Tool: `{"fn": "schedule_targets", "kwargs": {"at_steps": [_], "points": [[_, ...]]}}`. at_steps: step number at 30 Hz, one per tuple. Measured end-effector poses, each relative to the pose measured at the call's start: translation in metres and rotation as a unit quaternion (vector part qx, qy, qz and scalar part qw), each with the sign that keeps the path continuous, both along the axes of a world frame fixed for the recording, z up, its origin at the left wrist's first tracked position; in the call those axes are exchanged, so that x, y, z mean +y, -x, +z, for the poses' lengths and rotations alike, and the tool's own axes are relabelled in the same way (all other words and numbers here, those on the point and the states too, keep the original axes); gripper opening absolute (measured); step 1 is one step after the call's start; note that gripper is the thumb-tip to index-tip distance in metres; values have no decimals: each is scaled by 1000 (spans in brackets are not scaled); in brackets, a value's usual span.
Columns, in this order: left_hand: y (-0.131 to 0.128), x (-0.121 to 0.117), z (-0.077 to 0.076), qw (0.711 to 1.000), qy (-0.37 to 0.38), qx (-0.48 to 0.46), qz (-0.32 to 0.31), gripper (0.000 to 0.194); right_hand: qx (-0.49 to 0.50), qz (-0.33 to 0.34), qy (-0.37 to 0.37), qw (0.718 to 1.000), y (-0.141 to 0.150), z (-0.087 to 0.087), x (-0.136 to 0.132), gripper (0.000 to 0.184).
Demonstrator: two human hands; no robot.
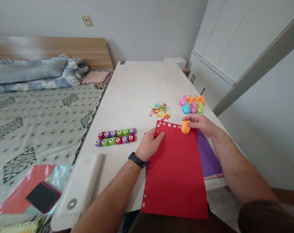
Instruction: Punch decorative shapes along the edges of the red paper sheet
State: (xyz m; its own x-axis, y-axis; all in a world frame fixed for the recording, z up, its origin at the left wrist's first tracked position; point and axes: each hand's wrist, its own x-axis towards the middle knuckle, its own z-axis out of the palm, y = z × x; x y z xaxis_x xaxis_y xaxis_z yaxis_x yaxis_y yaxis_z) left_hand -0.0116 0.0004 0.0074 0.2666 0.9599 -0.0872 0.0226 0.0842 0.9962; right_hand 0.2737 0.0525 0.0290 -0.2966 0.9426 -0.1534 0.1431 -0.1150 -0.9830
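Observation:
A red sheet of paper (176, 174) lies tilted toward me, its near end reaching past the table edge. Small shaped holes run along its top and left edges. My left hand (150, 144) grips the sheet's upper left edge, thumb on top. At the upper right corner, my right hand (200, 124) is closed on an orange craft punch (185, 127), which sits over the paper's top edge. Beneath the red sheet lies purple paper (208, 155). Just beyond the top edge is a pile of colourful paper cutouts (159, 110).
More craft punches (193, 104) stand in rows at the right. Two rows of small round punches (115, 137) are at the left, behind a white machine (80, 184). A dark phone (43, 196) rests on plastic-wrapped paper (17, 197) on the bed. A white box (175, 62) stands at the back.

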Motion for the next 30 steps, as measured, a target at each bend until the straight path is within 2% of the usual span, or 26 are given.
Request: {"fn": "schedule_targets", "kwargs": {"at_steps": [7,18,21,25,30], "points": [[2,1,-2,998,-21,52,22,32,-16,-21,9,1000,4,3,-1,46],[3,0,-4,998,-27,56,12,32,-9,-36,4,999,8,3,0,45],[4,0,-5,998,-23,53,13,32,16,-73,-12,997,9,-2,3,41],[3,0,-4,999,-16,43,11,34,27,-113,-5,993,10,-8,6,47],[2,0,-2,999,-23,36,2,36,38,-64,-8,997,6,-5,4,42]]}}
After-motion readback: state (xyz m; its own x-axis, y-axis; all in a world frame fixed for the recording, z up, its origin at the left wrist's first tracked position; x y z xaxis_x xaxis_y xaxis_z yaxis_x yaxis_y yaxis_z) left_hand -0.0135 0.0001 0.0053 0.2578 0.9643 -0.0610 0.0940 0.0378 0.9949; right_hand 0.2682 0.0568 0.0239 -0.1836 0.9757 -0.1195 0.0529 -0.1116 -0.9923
